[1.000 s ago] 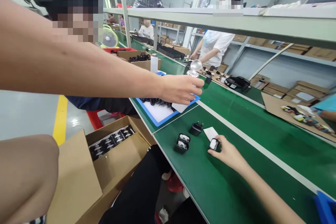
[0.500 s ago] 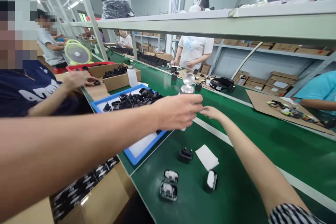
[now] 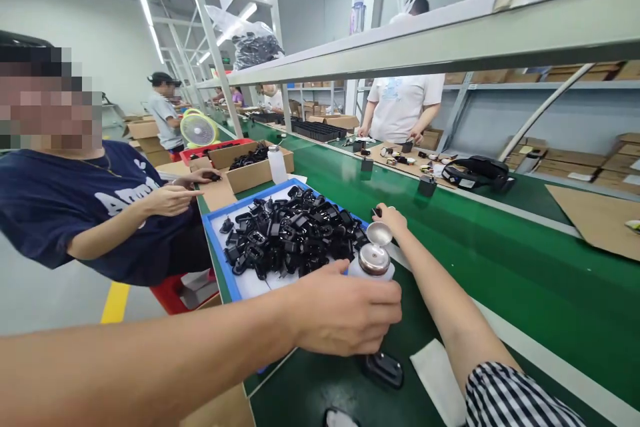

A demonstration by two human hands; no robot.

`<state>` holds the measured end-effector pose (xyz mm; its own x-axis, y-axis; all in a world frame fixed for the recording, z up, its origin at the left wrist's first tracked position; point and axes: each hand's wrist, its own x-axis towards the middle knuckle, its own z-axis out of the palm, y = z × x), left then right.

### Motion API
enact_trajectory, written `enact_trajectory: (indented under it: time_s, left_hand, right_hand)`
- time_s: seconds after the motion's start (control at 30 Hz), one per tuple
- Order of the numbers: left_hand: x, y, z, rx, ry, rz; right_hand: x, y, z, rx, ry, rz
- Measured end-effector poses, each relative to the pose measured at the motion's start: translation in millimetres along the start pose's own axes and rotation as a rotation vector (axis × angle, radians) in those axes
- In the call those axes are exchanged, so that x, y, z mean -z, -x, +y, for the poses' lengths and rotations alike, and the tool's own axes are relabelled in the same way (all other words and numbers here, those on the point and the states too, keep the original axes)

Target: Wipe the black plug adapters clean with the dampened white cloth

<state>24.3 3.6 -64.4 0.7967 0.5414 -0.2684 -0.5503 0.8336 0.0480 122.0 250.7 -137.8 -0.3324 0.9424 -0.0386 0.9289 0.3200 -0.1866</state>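
Note:
My left hand (image 3: 350, 310) is wrapped around a white pump dispenser bottle (image 3: 374, 261) with a metal top, its round lid flipped up. Just beyond the bottle, my right hand (image 3: 392, 220) reaches forward over the green bench, fingers closed on a small black plastic piece (image 3: 376, 212) that is mostly hidden. To the left of both hands, a blue-rimmed tray (image 3: 220, 250) holds a heap of black plug adapters (image 3: 290, 230). Below my left hand lies a black plug housing (image 3: 384, 369) beside a folded white cloth (image 3: 440, 380). Another housing with a white inside (image 3: 340, 417) is cut off at the bottom edge.
At the left a co-worker in a dark blue shirt (image 3: 150, 213) handles a small black part. Behind the tray stand a cardboard box of black parts (image 3: 255, 177) and a white bottle (image 3: 277, 164). A shelf (image 3: 425, 47) spans overhead. Across the bench stands another person (image 3: 403, 107).
The view has swung left and up, bringing more of the tray and co-worker into sight. My right hand has moved away from my left, which still grips the bottle.

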Motion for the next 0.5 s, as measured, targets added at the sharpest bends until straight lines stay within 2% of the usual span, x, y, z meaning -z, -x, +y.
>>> enact_trajectory:
  time_s: [0.07,0.13,0.27,0.33,0.5]
  left_hand:
    - [-1.2,9,0,0.006,-0.026,0.025]
    - [1.3,19,0,-0.053,-0.154,0.085]
    - [18.1,24,-5,-0.399,-0.589,0.286]
    - [29.7,20,-12,-0.548,-0.786,0.399]
    - [57.7,16,-29,-0.702,-1.014,0.549]
  right_hand:
    - [9,5,7,0.014,0.037,-0.074]
    - [18,15,15,0.024,0.067,-0.168]
    - [33,54,37,-0.036,0.118,-0.314]
    - [40,84,48,-0.084,0.127,-0.300]
    - [48,168,68,-0.085,0.032,-0.167]
